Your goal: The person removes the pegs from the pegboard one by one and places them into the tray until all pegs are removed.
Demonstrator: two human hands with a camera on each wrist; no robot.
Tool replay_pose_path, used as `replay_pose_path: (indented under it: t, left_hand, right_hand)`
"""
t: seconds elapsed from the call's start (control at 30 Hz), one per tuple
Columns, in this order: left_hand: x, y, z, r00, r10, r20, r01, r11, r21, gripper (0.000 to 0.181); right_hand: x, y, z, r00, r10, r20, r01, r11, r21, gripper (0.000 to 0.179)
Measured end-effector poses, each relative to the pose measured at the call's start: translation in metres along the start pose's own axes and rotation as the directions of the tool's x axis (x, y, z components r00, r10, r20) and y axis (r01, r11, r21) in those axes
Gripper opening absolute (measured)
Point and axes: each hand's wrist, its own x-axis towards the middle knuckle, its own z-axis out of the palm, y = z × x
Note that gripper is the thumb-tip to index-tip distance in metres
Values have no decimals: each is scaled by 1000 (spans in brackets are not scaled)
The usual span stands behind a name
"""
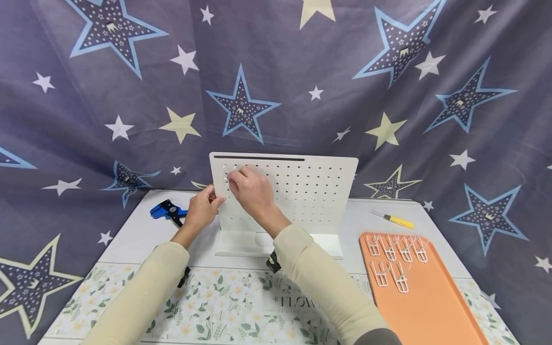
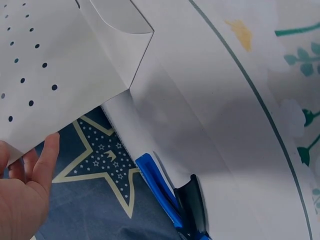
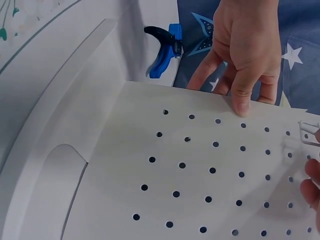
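A white pegboard (image 1: 302,211) with rows of small holes stands upright on its base. My left hand (image 1: 201,209) grips its left edge; in the right wrist view the thumb of that left hand (image 3: 248,55) lies on the front face, the other fingers behind. Near the upper left corner, my right hand (image 1: 254,191) pinches a white wire hook against the board. Part of this hook (image 3: 304,134) shows in the right wrist view, beside the right fingertips (image 3: 311,191). In the head view the right fingers mostly hide it.
An orange tray (image 1: 427,311) at the right carries several white wire hooks (image 1: 404,249). Behind it lies a yellow-handled screwdriver (image 1: 400,222). A blue and black hand tool (image 1: 166,211) lies left of the board. A star-patterned curtain (image 1: 293,120) hangs behind the table.
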Motion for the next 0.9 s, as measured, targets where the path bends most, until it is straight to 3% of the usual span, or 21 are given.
replay_pose_path:
  t: [0.43, 0.7, 0.9]
  left_hand:
    - [-1, 2, 1, 1000, -12, -8, 12, 1000, 10, 19]
    - [-1, 3, 1, 1000, -12, -11, 12, 1000, 16, 20]
    - [-2, 2, 1, 1000, -17, -9, 17, 1000, 17, 21]
  right_hand:
    - [-15, 15, -25, 993, 74, 92, -79, 995, 55, 5]
    - [-35, 41, -45, 973, 158, 171, -179, 977, 117, 8]
    - [-51, 58, -61, 956, 179, 232, -208, 972, 108, 8]
